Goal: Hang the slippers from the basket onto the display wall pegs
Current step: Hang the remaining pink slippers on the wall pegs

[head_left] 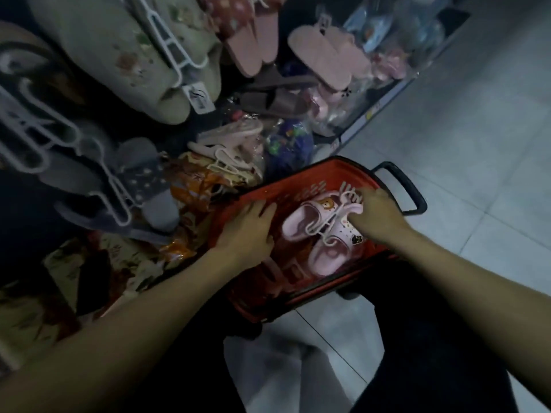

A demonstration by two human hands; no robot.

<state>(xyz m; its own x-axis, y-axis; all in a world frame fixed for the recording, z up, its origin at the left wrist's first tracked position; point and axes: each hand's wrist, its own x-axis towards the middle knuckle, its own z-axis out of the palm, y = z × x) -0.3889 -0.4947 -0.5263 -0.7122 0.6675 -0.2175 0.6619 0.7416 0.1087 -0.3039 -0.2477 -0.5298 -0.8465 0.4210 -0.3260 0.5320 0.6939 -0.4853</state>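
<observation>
A red basket (301, 296) with a black handle (408, 189) sits on the floor in front of me. Inside lies a pair of pink slippers (301, 225) with a bear print, clipped on a white hanger (328, 225). My right hand (377, 216) reaches into the basket, its fingers closed around the hanger's top end and the slipper beside it. My left hand (247, 231) rests on the basket's left rim, fingers curled over the edge. The display wall (113, 64) to the left carries grey and pink slippers on white hangers.
Hanging grey slippers (143, 186) and pink slippers (328, 58) crowd the wall. Bagged goods and loose hangers (229, 162) pile on the low shelf beside the basket. Pale floor tiles (477, 114) spread to the right. My dark trouser legs (417, 338) are below.
</observation>
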